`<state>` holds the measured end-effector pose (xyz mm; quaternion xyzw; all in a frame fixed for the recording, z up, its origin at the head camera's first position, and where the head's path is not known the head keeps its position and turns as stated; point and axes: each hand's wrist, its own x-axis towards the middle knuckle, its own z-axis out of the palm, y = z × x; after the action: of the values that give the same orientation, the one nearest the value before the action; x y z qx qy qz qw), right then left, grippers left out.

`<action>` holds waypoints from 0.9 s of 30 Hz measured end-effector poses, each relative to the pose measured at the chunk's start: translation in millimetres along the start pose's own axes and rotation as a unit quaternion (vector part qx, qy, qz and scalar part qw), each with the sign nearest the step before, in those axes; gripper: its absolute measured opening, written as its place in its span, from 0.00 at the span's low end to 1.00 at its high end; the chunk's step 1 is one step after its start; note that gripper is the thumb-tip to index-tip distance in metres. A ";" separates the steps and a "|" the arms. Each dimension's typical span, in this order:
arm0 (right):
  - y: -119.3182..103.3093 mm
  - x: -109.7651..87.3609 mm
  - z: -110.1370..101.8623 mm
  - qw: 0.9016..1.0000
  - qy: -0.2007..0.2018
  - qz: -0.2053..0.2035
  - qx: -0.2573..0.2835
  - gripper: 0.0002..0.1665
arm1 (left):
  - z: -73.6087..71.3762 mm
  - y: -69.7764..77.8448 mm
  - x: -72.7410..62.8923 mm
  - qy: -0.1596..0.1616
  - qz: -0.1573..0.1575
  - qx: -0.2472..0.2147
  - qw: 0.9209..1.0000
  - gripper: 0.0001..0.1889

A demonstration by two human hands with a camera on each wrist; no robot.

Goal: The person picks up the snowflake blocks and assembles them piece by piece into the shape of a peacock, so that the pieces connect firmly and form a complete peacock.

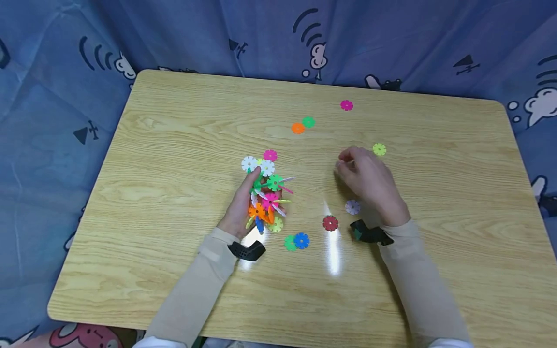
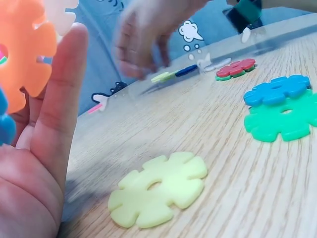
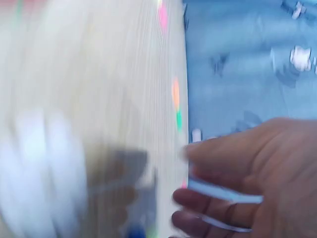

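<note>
My left hand (image 1: 238,209) holds a cluster of interlocked plastic snowflake discs (image 1: 270,201) in green, pink, orange, blue and white, the thumb along its near side. In the left wrist view an orange disc (image 2: 37,54) of that cluster stands before the fingers. My right hand (image 1: 370,178) hovers above the table to the right, its fingers loosely bent. No disc shows between them in the blurred right wrist view. Nearest to this hand lie a pale lilac disc (image 1: 352,207) and a yellow disc (image 1: 379,149).
Loose discs lie about the wooden table (image 1: 174,193): a red disc (image 1: 330,223), a blue disc (image 1: 301,240) overlapping a green one, an orange disc (image 1: 298,128) beside another green one, and a magenta disc (image 1: 346,105) farther back. A patterned blue curtain (image 1: 270,38) hangs behind.
</note>
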<state>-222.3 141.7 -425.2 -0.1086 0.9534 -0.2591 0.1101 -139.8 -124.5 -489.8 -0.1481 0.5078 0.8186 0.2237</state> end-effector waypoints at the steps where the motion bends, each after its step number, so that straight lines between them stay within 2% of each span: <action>1: 7.5 -0.1 -5.8 0.999 -0.008 0.019 -0.033 0.20 | -0.2 0.1 0.0 0.002 -0.001 0.001 1.000 0.48; 3: 22.1 -0.6 -17.0 0.995 -0.033 0.050 -0.080 0.25 | -0.6 0.0 0.1 -0.007 -0.001 -0.006 1.000 0.46; 6: 37.5 -0.7 -30.5 0.987 -0.092 0.082 -0.100 0.31 | -0.2 0.6 0.3 -0.026 0.003 -0.021 0.999 0.45; 8: 42.1 0.4 -35.7 0.983 -0.125 0.086 -0.098 0.32 | 0.3 0.8 -0.1 -0.024 0.001 -0.017 1.000 0.47; 10: 42.0 1.9 -37.2 0.981 -0.147 0.078 -0.097 0.30 | 0.9 0.7 -0.4 -0.013 0.004 -0.012 1.000 0.44; 12: 39.2 3.4 -35.8 0.981 -0.152 0.067 -0.100 0.26 | 1.4 -0.2 0.1 -0.006 0.018 -0.010 1.000 0.35; 15: 33.9 5.4 -31.1 0.983 -0.144 0.048 -0.105 0.22 | 0.9 -2.1 1.6 -0.038 0.057 -0.029 0.997 0.13; 16: 32.4 5.9 -29.6 0.983 -0.142 0.045 -0.104 0.22 | 0.8 -2.6 2.2 -0.052 0.067 -0.038 0.996 0.10; 18: 30.1 6.4 -27.6 0.983 -0.146 0.043 -0.100 0.23 | 0.0 -3.4 2.3 -0.077 0.077 -0.051 0.993 0.08; 21: 28.5 6.3 -26.5 0.982 -0.162 0.044 -0.090 0.25 | -0.5 -4.5 3.3 -0.086 0.078 -0.059 0.991 0.07; 25: 27.6 6.5 -23.9 0.982 -0.169 0.041 -0.079 0.25 | -1.1 -4.9 4.1 -0.067 0.079 -0.050 0.993 0.10; 27: 27.3 7.1 -21.4 0.983 -0.165 0.040 -0.073 0.23 | -1.2 -4.7 4.0 -0.058 0.081 -0.050 0.994 0.16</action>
<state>-238.8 172.8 -422.4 -0.1191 0.9421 -0.1627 0.2680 -140.8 -122.9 -495.8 -0.0693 0.4630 0.8655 0.1782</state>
